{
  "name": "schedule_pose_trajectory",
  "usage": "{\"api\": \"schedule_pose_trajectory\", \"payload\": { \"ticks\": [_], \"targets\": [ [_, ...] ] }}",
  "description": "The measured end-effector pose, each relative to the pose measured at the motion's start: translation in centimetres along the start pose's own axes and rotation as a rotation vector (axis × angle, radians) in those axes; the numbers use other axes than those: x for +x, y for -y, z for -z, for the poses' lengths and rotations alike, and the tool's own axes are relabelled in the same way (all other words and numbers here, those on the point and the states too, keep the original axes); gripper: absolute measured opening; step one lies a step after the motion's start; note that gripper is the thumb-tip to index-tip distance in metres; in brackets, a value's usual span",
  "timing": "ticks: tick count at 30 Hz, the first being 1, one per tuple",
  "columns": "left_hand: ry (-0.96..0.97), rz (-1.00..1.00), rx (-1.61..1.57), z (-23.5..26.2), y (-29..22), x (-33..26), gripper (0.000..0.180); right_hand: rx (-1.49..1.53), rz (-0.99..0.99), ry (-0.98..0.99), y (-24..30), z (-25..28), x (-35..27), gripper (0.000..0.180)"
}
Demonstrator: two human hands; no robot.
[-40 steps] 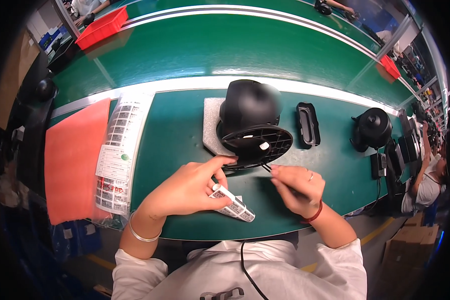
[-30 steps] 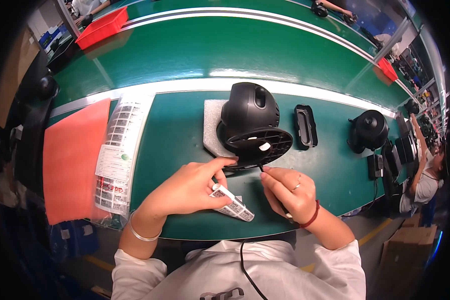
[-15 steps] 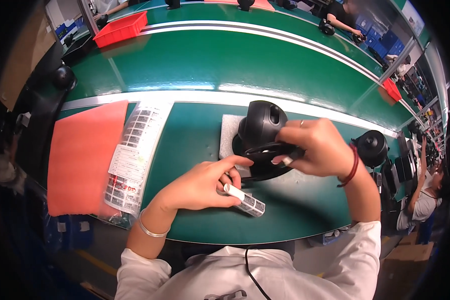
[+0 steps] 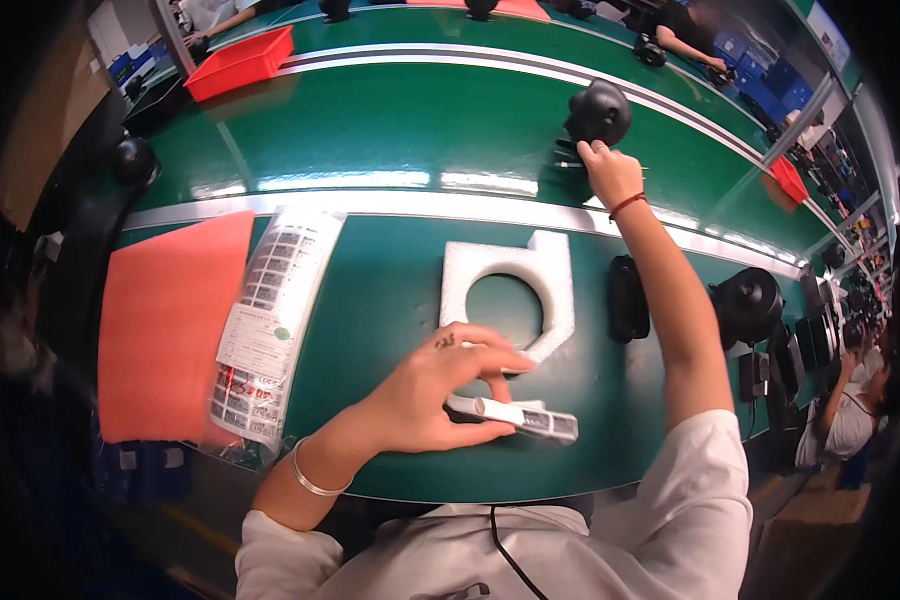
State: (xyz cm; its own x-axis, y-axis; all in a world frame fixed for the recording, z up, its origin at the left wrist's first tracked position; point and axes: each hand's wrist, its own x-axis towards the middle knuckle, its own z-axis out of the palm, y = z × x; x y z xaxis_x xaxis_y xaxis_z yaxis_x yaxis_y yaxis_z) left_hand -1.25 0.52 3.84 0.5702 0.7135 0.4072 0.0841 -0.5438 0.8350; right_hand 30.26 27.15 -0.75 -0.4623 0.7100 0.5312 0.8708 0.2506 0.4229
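Note:
My right hand (image 4: 612, 172) reaches out over the far green surface, its fingers closed on the lower part of a black round-headed device (image 4: 600, 112). Whether the device rests on that surface I cannot tell. In my left hand (image 4: 440, 395) is a small roll of labels (image 4: 545, 422), white with dark printed blocks, pinched between thumb and fingers. Just beyond the left fingertips lies a white foam block (image 4: 457, 270) with a large round hole through it.
A salmon-coloured sheet (image 4: 175, 330) and a bagged strip of labels (image 4: 260, 330) lie at left. Right of my forearm sits another black device (image 4: 748, 305); a black oblong part (image 4: 628, 300) is beside the forearm. A red bin (image 4: 240, 62) stands far left. Other people work around.
My right hand has carried the black device off the foam block, away from me onto or over the far green surface. My left hand has shifted slightly right with the label roll.

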Motion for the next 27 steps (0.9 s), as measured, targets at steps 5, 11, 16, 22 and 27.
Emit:
{"api": "schedule_pose_trajectory", "payload": {
  "ticks": [5,11,16,22,27],
  "targets": [
    [-0.075,-0.023,0.348,-1.8,1.2,0.3,0.034,0.129,-0.189,0.276,-0.8,-0.7,-3.3,0.046],
    [-0.129,0.079,0.545,-1.6,1.4,-0.1,0.021,0.271,-0.472,0.252,-1.4,12.6,-13.7,0.019],
    [-0.06,0.106,0.545,-2.1,1.3,0.1,0.018,-0.098,-0.62,0.567,-5.2,15.6,-25.3,0.023],
    [-0.101,0.054,0.525,-2.9,1.8,0.0,0.017,-0.047,-0.44,0.65,-9.1,16.6,-27.1,0.029],
    [-0.128,0.004,0.554,-3.1,1.6,0.0,0.026,0.03,-0.213,0.332,-10.3,19.3,-23.8,0.013]
  ]
}}
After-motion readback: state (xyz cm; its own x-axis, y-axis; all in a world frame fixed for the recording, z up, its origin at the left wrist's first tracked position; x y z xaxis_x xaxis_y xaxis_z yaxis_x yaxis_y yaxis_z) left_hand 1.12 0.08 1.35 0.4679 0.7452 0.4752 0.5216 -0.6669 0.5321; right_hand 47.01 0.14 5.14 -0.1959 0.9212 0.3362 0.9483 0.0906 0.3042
